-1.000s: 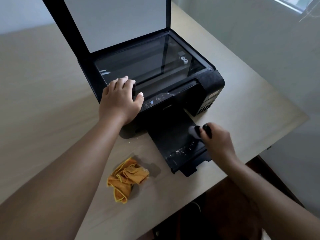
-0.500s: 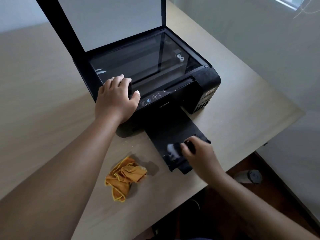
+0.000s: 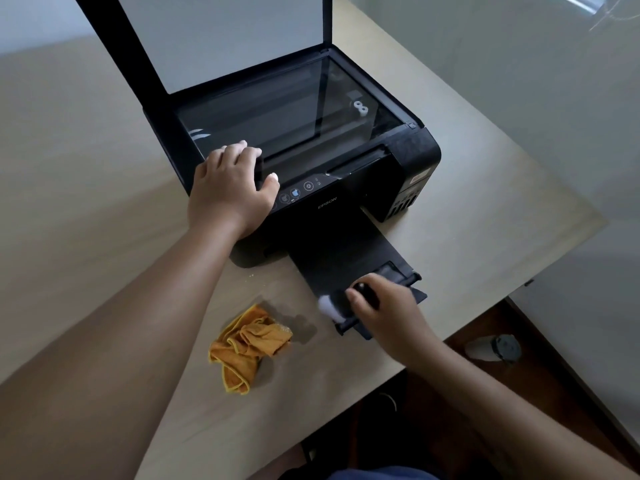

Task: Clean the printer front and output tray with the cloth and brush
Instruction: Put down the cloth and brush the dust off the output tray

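A black printer (image 3: 412, 157) stands on the wooden table (image 3: 86, 174) with its scanner lid (image 3: 221, 39) raised. Its black output tray (image 3: 339, 258) sticks out toward me. My left hand (image 3: 230, 188) lies flat on the printer's front left corner, beside the control panel. My right hand (image 3: 384, 306) grips a small brush (image 3: 330, 306) with a black handle and pale bristles. The bristles rest on the tray's near left end. A crumpled orange cloth (image 3: 249, 344) lies on the table left of the tray, apart from both hands.
The table's near edge runs diagonally just below the tray end. The floor beyond it is dark, with a small grey object (image 3: 493, 348) lying on it. A pale wall (image 3: 519, 81) stands to the right of the table.
My right hand swept the brush from the tray's right side near the printer down to its near left end. My left hand stayed on the printer. The cloth did not move.
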Action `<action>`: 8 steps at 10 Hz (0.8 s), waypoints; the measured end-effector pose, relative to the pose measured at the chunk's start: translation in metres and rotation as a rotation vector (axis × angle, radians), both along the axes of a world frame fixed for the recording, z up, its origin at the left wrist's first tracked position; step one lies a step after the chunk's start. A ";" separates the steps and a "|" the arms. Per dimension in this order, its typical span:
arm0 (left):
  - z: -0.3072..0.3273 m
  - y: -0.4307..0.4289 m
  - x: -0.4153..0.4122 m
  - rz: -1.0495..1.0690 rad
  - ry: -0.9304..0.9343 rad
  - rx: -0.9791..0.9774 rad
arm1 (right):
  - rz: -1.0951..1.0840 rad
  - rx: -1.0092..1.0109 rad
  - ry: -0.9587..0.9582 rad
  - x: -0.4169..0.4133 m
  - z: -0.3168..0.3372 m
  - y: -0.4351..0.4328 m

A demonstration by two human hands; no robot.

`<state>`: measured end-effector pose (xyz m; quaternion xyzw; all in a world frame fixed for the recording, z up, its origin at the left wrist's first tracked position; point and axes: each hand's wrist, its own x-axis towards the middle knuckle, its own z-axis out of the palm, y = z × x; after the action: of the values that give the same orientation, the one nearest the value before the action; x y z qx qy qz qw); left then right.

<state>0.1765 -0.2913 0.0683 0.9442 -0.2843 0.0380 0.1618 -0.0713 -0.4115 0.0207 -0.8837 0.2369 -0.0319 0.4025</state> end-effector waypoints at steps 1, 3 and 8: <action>0.000 0.000 0.000 0.000 0.001 0.000 | -0.135 -0.101 0.007 -0.001 0.004 -0.029; -0.001 0.001 0.001 0.002 -0.006 0.004 | 0.159 -0.074 0.117 0.007 0.001 -0.002; 0.000 0.000 0.001 0.004 -0.007 0.017 | 0.018 -0.007 0.190 0.019 0.003 -0.019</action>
<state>0.1773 -0.2909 0.0683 0.9459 -0.2835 0.0394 0.1529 -0.0521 -0.4307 0.0236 -0.8862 0.2661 0.0550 0.3752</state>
